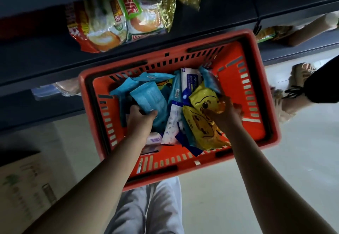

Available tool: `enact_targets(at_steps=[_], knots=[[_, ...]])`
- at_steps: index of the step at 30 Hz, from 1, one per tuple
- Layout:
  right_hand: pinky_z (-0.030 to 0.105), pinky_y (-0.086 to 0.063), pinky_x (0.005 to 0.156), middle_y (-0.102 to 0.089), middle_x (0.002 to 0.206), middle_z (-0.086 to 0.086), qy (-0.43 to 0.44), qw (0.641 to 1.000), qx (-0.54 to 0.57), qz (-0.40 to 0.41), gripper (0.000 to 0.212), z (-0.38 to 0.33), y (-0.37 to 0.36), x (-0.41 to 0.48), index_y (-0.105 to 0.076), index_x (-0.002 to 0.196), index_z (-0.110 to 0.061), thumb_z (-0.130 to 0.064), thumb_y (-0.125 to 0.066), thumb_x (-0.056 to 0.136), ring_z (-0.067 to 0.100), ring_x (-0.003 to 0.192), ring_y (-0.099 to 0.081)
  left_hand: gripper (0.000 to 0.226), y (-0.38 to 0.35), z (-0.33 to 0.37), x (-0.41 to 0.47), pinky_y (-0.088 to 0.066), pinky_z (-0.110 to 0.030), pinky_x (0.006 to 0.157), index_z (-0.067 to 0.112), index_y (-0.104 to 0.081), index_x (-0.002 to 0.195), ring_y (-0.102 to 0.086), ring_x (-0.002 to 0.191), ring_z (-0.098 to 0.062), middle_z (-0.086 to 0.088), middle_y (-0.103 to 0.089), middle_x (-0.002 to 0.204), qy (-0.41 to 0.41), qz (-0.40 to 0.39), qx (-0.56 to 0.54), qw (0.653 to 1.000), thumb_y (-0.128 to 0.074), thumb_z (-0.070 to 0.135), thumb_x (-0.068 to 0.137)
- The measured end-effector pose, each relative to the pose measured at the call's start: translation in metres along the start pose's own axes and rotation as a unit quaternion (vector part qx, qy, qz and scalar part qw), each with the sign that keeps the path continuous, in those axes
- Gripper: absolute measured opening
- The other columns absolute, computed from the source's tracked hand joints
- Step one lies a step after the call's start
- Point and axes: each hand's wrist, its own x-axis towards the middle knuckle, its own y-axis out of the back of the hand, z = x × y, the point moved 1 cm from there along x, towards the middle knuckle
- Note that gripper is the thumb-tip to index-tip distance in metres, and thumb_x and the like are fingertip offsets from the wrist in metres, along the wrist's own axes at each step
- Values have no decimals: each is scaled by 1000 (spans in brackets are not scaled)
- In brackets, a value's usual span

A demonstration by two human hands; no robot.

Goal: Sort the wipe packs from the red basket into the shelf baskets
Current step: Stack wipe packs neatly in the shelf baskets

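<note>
On the floor (293, 160) just in front of a dark shelf (45, 59) stands the red basket (229, 74), and both of the person's arms reach down into it. The basket holds a loose heap of wipe packs: several light blue ones towards its left and far side, a white and blue pack (189, 81) printed with "75%" against the far wall, a white pack (172, 123) in the middle, a pale purple pack (154, 139) near the front wall, and two yellow duck packs on the right.

The left hand (139, 122) grips a light blue pack (148, 96) by its near end; its fingers (134, 108) are curled under that end, with the thumb lying across the top, and the rest of the pack slants away from the hand. The right hand (229, 112) holds the upper yellow pack (205, 100) at its right edge, its fingers (236, 106) bent round that edge. The lower yellow pack (203, 131) lies beneath the right wrist, touching the upper one.

Bags of snacks (113, 23) sit on the shelf beyond the basket. A cardboard box (22, 178) stands at the left, and another person's shoes (297, 76) show at the right.
</note>
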Motion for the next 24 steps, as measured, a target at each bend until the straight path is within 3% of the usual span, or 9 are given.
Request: enact_targets(at_steps=[3,6,8,11,13,15,18,21,24], knots=[[51,-54,86,-54,126,16,18,999,51,-2,62,-4,15,-3,-45,125,-22,-37,-80,76,38,107,-57,36,4,8,-12,-45,-14,47,19,-51,112,-63,92,-16,-4,-61,112,6,-19,-65,998,-73,16,84],[43,-56,74,-64,108,11,36,996,83,16,56,-8,36,-14,-53,119,-15,-27,-83,73,31,91,-64,31,18,15,-27,-49,-19,61,21,-50,111,-64,89,-10,-2,-65,111,-8,-56,-111,992,-67,9,88],[31,-51,62,-68,92,5,60,993,99,27,39,-13,50,-32,-65,106,-14,-27,-82,74,24,78,-65,27,32,20,-38,-50,-22,67,24,-52,112,-65,95,-11,1,-66,112,-17,-92,-123,988,-62,10,92],[45,-58,69,-72,83,3,77,977,201,12,22,-22,77,-74,-70,87,-18,-28,-83,73,31,78,-70,29,57,37,-64,-50,-30,79,21,-50,127,-61,111,-18,2,-62,124,-8,-122,-126,985,-54,25,98],[51,-58,77,-75,91,5,98,957,271,-15,27,-34,100,-115,-72,93,-17,-30,-84,72,30,83,-72,38,77,57,-92,-46,-42,98,21,-46,136,-55,121,-20,2,-55,136,1,-129,-107,986,-49,35,100],[50,-59,78,-76,94,5,140,935,322,-55,27,-55,127,-163,-74,96,-18,-29,-83,73,28,85,-73,34,104,87,-126,-42,-49,106,22,-49,133,-55,121,-24,-2,-56,135,-7,-141,-134,981,-47,34,101],[40,-61,70,-76,97,6,217,907,341,-116,29,-95,168,-237,-75,100,-21,-30,-80,73,29,87,-74,18,152,137,-182,-49,-46,97,25,-57,116,-63,108,-25,-7,-63,124,-26,-158,-208,965,-45,25,103],[37,-60,71,-77,95,5,295,897,294,-149,33,-133,204,-298,-75,99,-22,-36,-79,70,25,85,-74,15,206,176,-232,-54,-34,75,22,-60,101,-69,83,-20,-6,-69,104,-47,-164,-288,942,-45,21,102],[37,-59,73,-77,94,5,363,884,229,-187,35,-171,228,-343,-76,97,-23,-41,-80,67,24,85,-74,41,260,201,-273,-59,-36,72,18,-62,120,-71,97,-23,-9,-71,112,-73,-238,-352,902,-45,47,96]])
